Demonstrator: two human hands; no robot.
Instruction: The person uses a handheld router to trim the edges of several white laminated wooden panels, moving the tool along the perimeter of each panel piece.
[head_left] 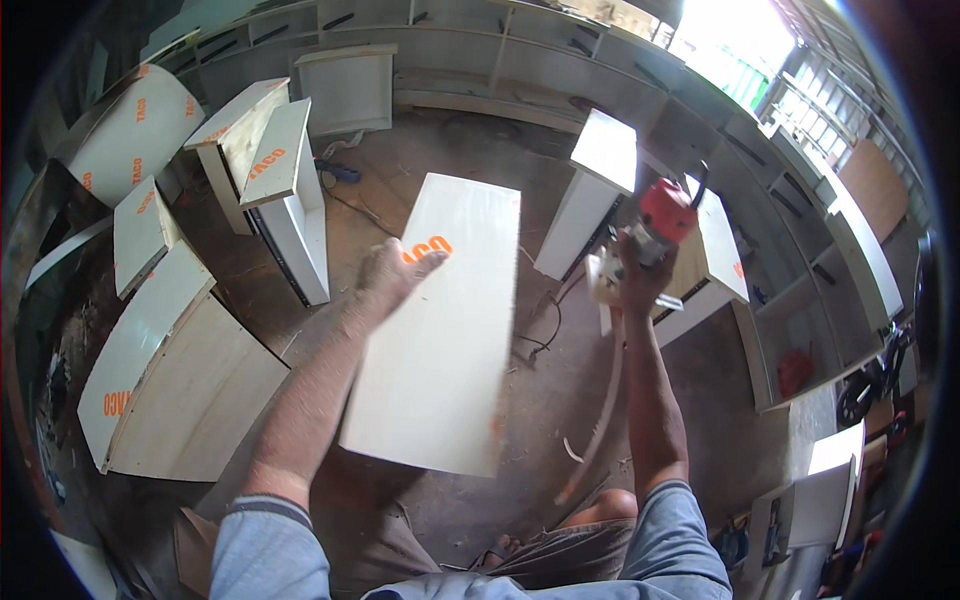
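A white drawer front panel (450, 330) with orange print tilts up in front of me, above my knees. My left hand (388, 275) grips its left edge, the thumb lying across the printed face and the other fingers mostly hidden. Off to the right, my right hand (640, 262) is wrapped round a red and silver trim router (668, 208), held in the air apart from the panel. The router's pale base plate (606, 278) points left and down, and a black cord leaves its top.
White drawers (300, 200) stand on end at the left, with more drawers (600, 150) at the right. A curved white panel piece (135, 370) leans near left. Long open cabinets (455, 70) ring the back and right. A cable (548, 335) and wood strips lie on the dusty floor.
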